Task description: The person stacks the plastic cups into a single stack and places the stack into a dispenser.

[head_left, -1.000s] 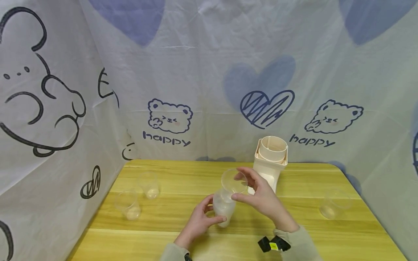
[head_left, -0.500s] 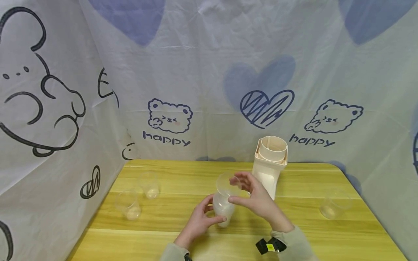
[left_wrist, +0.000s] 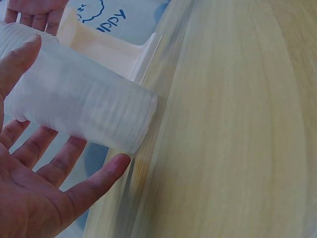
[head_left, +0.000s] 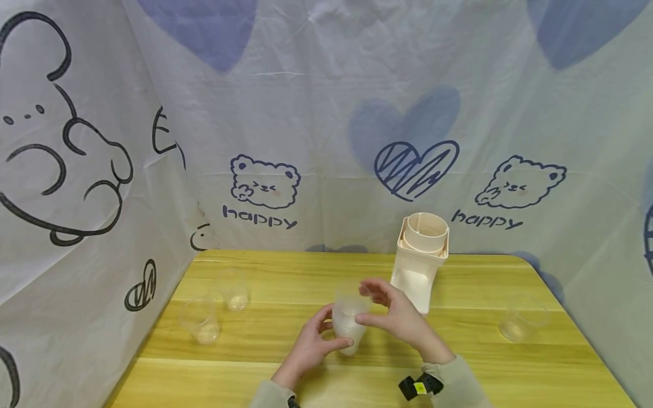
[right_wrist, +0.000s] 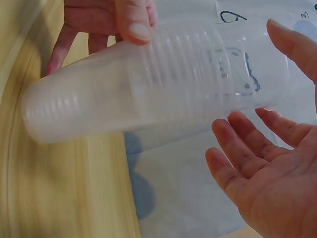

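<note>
Cups (head_left: 349,326): clear, nested together | left grip (head_left: 316,343): around | right grip (head_left: 399,318): alongside

Wood-grain table (head_left: 285,379) | left: two clear cups (head_left: 202,323) (head_left: 235,293) | right: clear cup (head_left: 519,321) | back: cream stand (head_left: 422,258)

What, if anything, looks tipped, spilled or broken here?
Nothing stands out: the cup stack is roughly upright in the left hand, and the front left cup, back left cup and right cup stand upright on the table. No spill shows; blur could hide small cracks.
</note>
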A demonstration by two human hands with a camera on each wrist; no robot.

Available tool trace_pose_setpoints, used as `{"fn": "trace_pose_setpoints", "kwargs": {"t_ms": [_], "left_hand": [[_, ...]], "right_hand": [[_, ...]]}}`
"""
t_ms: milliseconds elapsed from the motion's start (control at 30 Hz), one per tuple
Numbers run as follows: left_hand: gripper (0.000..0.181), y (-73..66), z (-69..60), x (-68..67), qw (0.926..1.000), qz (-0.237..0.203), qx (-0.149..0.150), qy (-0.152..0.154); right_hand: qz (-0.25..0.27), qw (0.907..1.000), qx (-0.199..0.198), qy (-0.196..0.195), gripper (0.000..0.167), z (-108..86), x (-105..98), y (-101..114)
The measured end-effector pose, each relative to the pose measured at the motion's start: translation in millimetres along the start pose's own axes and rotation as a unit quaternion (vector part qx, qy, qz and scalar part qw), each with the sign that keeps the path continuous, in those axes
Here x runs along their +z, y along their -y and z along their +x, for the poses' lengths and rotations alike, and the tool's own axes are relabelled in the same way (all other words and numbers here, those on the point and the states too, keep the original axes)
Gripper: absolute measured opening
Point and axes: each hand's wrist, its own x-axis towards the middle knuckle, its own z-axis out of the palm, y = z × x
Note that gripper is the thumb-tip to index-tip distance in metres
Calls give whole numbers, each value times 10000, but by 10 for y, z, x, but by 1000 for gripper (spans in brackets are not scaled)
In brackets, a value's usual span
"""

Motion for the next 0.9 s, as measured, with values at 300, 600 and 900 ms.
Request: {"fn": "trace_pose_setpoints", "kwargs": {"t_ms": [300, 600, 900], "left_hand": [[72, -2, 10, 1, 10000, -26, -68, -3], [72, 12, 11, -5, 10000, 25, -27, 13], [72, 4, 6, -3, 10000, 35, -24, 16]], "right_hand": [[25, 9995, 0, 326, 66, -5, -3, -118], [-65, 9990, 2, 453, 65, -9, 8, -182], [39, 9982, 31, 590, 65, -28, 26, -169]]}}
